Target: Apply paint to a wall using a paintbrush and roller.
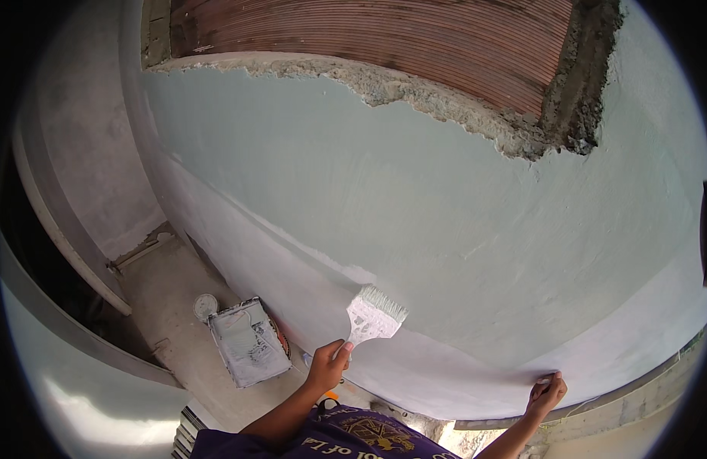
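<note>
My left hand (329, 362) is closed around the handle of a wide paintbrush (373, 318). White paint coats the brush body, and its pale green-tinted bristles point up and to the right, over the wall; whether they touch it I cannot tell. My right hand (547, 392) is at the lower right, close to the lilac-white lower part of the wall, its fingers curled; a small pale thing may be between the fingertips, too small to tell. Pale green paint covers the wall (353, 189) above the lighter band. On the floor at the lower left lies a paint-smeared tray (250, 344).
A round white lid or container (205, 307) is beside the tray on the concrete floor (175, 287). Above, a rough broken ledge (411, 92) borders an opening backed by reddish ribbed panels (388, 34). A curved-looking pale edge (61, 235) runs along the left.
</note>
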`<control>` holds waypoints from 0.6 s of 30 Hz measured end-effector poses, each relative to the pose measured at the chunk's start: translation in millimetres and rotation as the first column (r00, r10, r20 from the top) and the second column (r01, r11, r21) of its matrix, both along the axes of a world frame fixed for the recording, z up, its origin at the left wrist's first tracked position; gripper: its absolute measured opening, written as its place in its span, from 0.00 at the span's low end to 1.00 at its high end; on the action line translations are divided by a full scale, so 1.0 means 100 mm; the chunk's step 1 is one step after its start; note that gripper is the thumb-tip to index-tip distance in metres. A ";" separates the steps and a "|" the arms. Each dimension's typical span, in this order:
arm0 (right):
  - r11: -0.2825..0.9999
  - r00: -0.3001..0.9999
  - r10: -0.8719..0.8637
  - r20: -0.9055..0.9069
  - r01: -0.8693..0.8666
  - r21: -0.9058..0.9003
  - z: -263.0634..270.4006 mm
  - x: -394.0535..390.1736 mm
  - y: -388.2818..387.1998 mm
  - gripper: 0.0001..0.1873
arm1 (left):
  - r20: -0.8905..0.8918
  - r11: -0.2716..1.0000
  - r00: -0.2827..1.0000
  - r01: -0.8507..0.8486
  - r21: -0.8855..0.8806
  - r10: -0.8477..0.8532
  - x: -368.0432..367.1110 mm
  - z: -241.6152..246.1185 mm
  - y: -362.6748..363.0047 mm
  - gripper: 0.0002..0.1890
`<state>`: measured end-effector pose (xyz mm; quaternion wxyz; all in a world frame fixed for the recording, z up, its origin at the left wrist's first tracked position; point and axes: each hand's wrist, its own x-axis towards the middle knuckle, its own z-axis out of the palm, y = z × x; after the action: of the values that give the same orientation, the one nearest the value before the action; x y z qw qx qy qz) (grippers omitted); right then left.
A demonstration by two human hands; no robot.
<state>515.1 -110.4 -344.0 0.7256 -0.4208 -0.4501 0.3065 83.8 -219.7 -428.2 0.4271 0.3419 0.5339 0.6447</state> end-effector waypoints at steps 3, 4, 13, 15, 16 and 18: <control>1.000 1.000 0.022 0.010 -0.022 0.001 0.00 0.01 0.02 0.24 | -0.012 1.000 1.000 -0.011 -0.019 0.011 -0.04 -0.02 -0.08 0.17; 1.000 1.000 0.023 0.011 -0.023 0.011 -0.02 0.03 0.03 0.24 | -0.010 1.000 1.000 0.000 0.005 0.000 -0.07 -0.04 -0.10 0.17; 0.999 1.000 0.031 0.003 -0.031 0.030 -0.04 0.07 -0.03 0.25 | -0.075 0.998 0.997 0.008 0.067 -0.003 -0.09 0.31 -0.01 0.17; 0.999 1.000 0.023 -0.002 -0.023 0.026 -0.03 0.06 -0.02 0.25 | -0.069 1.000 0.997 0.021 0.023 -0.019 -0.08 0.19 0.03 0.18; 0.999 0.999 0.033 0.004 -0.033 0.021 -0.03 0.06 0.00 0.25 | 0.035 0.998 0.997 0.069 0.006 -0.070 -0.08 0.11 0.01 0.18; 0.999 0.999 0.039 0.010 -0.039 0.014 -0.02 0.04 0.01 0.25 | 0.139 0.992 0.983 0.123 -0.007 -0.121 -0.08 0.01 -0.05 0.17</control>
<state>518.7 -109.4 -345.7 0.7202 -0.4082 -0.4639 0.3153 75.4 -224.2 -426.7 0.5045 0.3249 0.4862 0.6353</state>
